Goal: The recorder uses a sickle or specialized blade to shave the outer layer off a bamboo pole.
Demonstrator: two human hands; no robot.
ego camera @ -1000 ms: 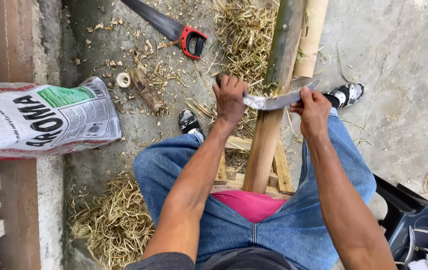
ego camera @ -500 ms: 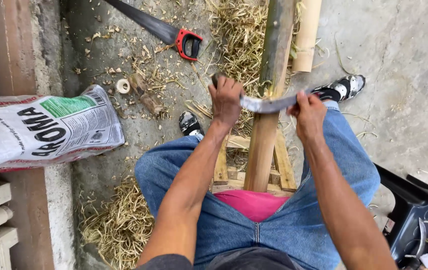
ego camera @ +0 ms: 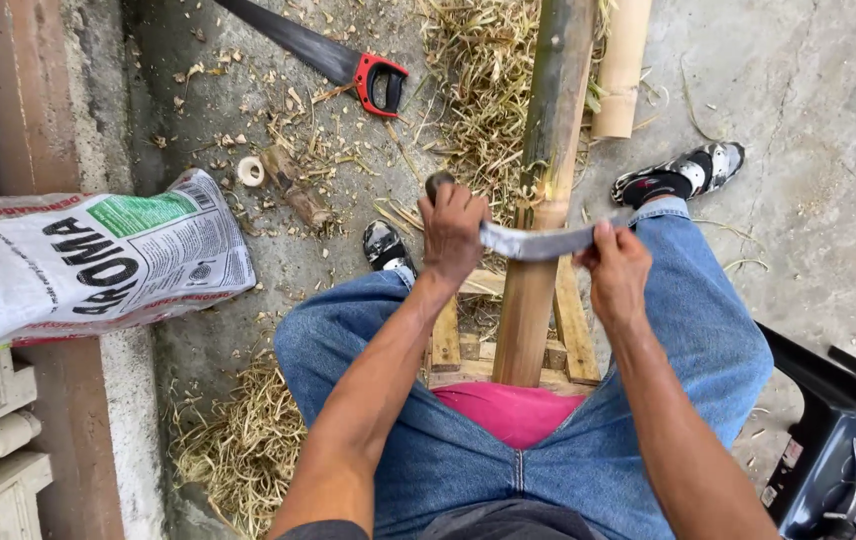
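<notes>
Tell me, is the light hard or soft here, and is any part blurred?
Head view: soft, even daylight, no hard shadows or glare; the blade, both hands and the bamboo pole are sharp; the edges bend slightly, wide-lens distortion.

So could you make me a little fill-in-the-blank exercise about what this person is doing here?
1. Both hands, left hand and right hand, grip a curved ____ laid across the bamboo pole.
2. On the ground beyond the knees lies a handsaw whose handle is red and ____.
3. The printed sack lies to the person's ____.

Missing words: blade; black; left
</notes>
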